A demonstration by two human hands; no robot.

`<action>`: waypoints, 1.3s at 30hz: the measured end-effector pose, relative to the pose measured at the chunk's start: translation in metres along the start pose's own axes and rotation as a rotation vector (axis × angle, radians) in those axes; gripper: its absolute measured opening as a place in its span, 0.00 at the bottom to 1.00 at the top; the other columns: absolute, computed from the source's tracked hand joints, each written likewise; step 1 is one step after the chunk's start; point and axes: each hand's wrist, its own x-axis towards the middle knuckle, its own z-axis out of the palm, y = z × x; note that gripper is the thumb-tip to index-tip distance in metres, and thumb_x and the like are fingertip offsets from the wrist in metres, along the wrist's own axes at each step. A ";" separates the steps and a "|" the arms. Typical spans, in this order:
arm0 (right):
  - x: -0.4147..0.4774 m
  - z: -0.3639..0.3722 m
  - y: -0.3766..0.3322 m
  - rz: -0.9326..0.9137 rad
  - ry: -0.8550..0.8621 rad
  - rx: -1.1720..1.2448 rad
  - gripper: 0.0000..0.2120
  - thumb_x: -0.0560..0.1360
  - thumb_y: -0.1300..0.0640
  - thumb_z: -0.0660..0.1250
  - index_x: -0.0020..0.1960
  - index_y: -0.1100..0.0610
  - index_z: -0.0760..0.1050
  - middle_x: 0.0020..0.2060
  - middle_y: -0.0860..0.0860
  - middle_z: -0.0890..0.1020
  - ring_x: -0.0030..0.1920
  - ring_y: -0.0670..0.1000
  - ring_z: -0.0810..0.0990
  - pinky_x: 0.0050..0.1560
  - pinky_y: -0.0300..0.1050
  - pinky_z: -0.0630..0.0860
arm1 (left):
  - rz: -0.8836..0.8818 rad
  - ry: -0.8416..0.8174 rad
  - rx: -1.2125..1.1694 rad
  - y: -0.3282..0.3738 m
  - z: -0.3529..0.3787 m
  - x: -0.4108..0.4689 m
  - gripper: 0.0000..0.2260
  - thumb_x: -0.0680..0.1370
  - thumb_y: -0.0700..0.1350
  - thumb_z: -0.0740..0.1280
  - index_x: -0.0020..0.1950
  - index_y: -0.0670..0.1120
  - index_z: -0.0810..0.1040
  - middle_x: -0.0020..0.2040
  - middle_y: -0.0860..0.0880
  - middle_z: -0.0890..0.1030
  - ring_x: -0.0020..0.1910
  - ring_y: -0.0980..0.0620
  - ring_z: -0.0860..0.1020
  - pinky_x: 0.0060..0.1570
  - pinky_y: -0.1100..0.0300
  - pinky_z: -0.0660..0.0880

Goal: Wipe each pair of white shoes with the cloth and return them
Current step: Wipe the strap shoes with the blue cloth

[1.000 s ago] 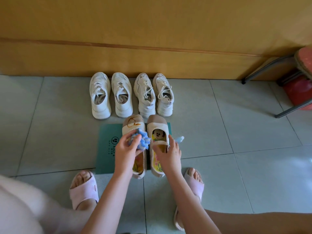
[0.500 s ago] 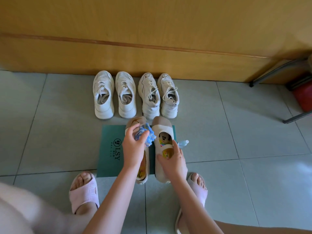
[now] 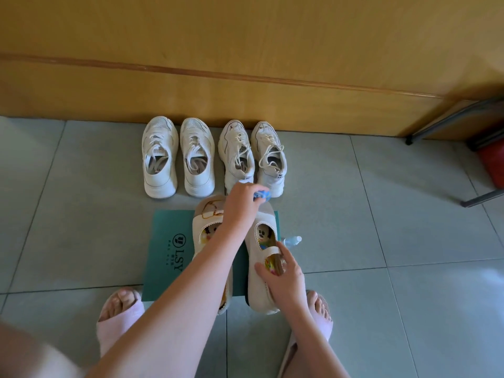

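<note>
2 shoes [image 3: 257,255] on green "LSY" mat [image 3: 163,230]

Left sneaker pair [image 3: 160,170]: plain white, pale grey insoles.
Right sneaker pair [image 3: 236,162]: off-white, thin dark outline trim, cream laces, small dark heel lettering.
Left slip-on [image 3: 207,222]: cream, tan toe with brown line drawing, multicoloured cartoon insole.
Right slip-on [image 3: 259,285]: cream, tan toe, insole printed in black, blue and yellow.
Cloth [image 3: 262,194]: blue.
Mat [image 3: 169,236]: teal green, dark logo and "LSY" lettering.
Bottle [image 3: 293,240]: clear bluish, white cap.
Slippers [image 3: 120,323]: pale pink.
Floor [image 3: 381,214]: pale grey-green tiles, darker joints.
Wall panel [image 3: 245,36]: ochre yellow, brown rail stripe.
Stool [image 3: 495,165]: red.
</note>
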 end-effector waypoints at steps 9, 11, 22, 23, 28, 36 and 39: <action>0.002 0.000 0.003 0.002 0.002 0.039 0.33 0.67 0.49 0.75 0.69 0.44 0.67 0.57 0.47 0.79 0.52 0.45 0.79 0.43 0.32 0.71 | -0.007 0.246 -0.040 -0.005 0.014 -0.061 0.11 0.73 0.39 0.71 0.55 0.48 0.82 0.52 0.50 0.82 0.51 0.50 0.76 0.48 0.63 0.72; 0.000 -0.002 0.003 0.001 -0.005 0.054 0.33 0.67 0.50 0.75 0.69 0.44 0.67 0.55 0.47 0.80 0.51 0.44 0.79 0.41 0.29 0.70 | -0.037 0.257 -0.061 0.001 0.018 -0.074 0.12 0.73 0.39 0.71 0.55 0.49 0.81 0.53 0.51 0.81 0.52 0.51 0.76 0.50 0.63 0.73; -0.001 -0.010 0.005 0.001 -0.043 0.121 0.32 0.68 0.53 0.75 0.69 0.45 0.68 0.52 0.46 0.81 0.48 0.43 0.80 0.39 0.22 0.71 | -0.212 0.266 -0.331 0.012 0.003 -0.115 0.09 0.75 0.40 0.68 0.54 0.48 0.81 0.49 0.52 0.81 0.45 0.61 0.77 0.45 0.73 0.71; -0.001 -0.011 0.004 0.003 -0.050 0.127 0.32 0.68 0.53 0.75 0.69 0.45 0.68 0.52 0.46 0.81 0.48 0.43 0.80 0.38 0.22 0.70 | -0.206 0.293 -0.334 0.014 -0.001 -0.109 0.09 0.76 0.40 0.68 0.55 0.48 0.81 0.49 0.51 0.81 0.45 0.60 0.77 0.46 0.71 0.73; -0.004 -0.013 0.001 0.015 -0.081 0.171 0.31 0.70 0.56 0.74 0.69 0.45 0.66 0.55 0.47 0.78 0.46 0.40 0.78 0.33 0.21 0.69 | -0.088 0.366 -0.178 0.028 -0.021 -0.035 0.10 0.76 0.41 0.67 0.57 0.48 0.80 0.51 0.49 0.79 0.48 0.53 0.77 0.44 0.62 0.73; -0.005 -0.011 -0.001 0.018 -0.078 0.155 0.32 0.70 0.52 0.73 0.70 0.42 0.64 0.56 0.42 0.76 0.49 0.41 0.77 0.34 0.26 0.71 | 0.170 -0.234 0.232 -0.002 -0.017 0.014 0.10 0.78 0.40 0.64 0.57 0.48 0.80 0.58 0.48 0.77 0.58 0.48 0.73 0.54 0.52 0.73; -0.004 -0.011 0.002 0.009 -0.062 0.150 0.32 0.70 0.53 0.74 0.70 0.45 0.66 0.59 0.45 0.77 0.54 0.45 0.78 0.35 0.23 0.71 | 0.187 -0.206 0.223 -0.005 -0.021 0.011 0.10 0.78 0.41 0.64 0.57 0.48 0.80 0.57 0.48 0.76 0.57 0.48 0.72 0.51 0.55 0.73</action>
